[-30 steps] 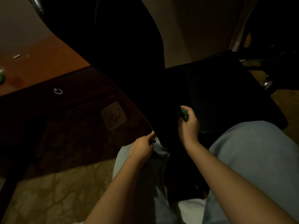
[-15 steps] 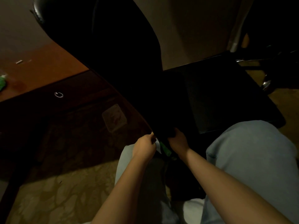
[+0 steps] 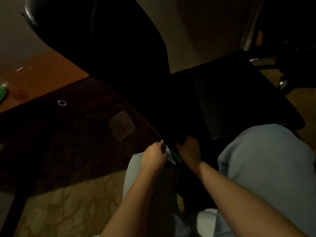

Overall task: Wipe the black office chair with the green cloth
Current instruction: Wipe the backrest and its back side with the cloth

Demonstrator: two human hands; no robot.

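The black office chair (image 3: 130,69) fills the middle of the head view, its tall backrest rising to the upper left and its seat (image 3: 239,100) spreading to the right. My right hand (image 3: 189,150) grips the green cloth (image 3: 176,155) at the bottom of the backrest, and only a small green strip shows beside my palm. My left hand (image 3: 154,157) pinches the lower edge of the backrest just left of it. The scene is very dark.
A wooden desk (image 3: 44,77) with a drawer ring pull (image 3: 61,102) stands at the left, a green object (image 3: 2,92) on its top. Another chair's base (image 3: 282,82) is at the far right. My knees in light trousers (image 3: 266,161) are below the seat, over patterned carpet (image 3: 56,209).
My right hand with the cloth has moved down from the seat's inner edge to the bottom of the backrest, close to my left hand. The left hand has stayed on the edge.
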